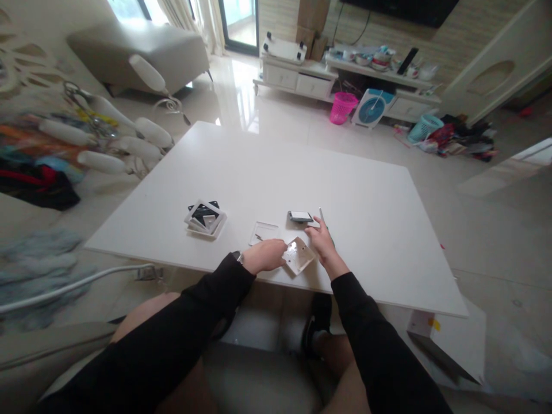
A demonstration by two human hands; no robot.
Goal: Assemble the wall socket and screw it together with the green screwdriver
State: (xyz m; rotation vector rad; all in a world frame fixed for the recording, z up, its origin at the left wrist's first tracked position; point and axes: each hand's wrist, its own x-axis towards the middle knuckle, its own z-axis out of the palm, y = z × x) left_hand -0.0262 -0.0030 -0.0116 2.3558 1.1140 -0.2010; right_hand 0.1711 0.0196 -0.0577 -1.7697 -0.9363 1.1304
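A white square box-like plastic part (pixel 299 257) lies tilted near the front edge of the white table (pixel 366 190). My left hand (pixel 265 255) is closed at the part's left corner, fingers pinched on or against it. My right hand (pixel 321 243) rests on its right side, fingers partly curled, and reaches toward a thin white stick (pixel 321 215). A small dark-topped module (pixel 300 216) sits just beyond the part. A flat white plate (pixel 264 232) with a small screw on it lies left of the module.
A stack of white frames with black inserts (pixel 206 218) sits further left on the table. Beyond the table are a pink basket (pixel 342 107), a white fan (pixel 372 107) and a low TV cabinet (pixel 297 77). White chair backs (pixel 129 144) stand at left.
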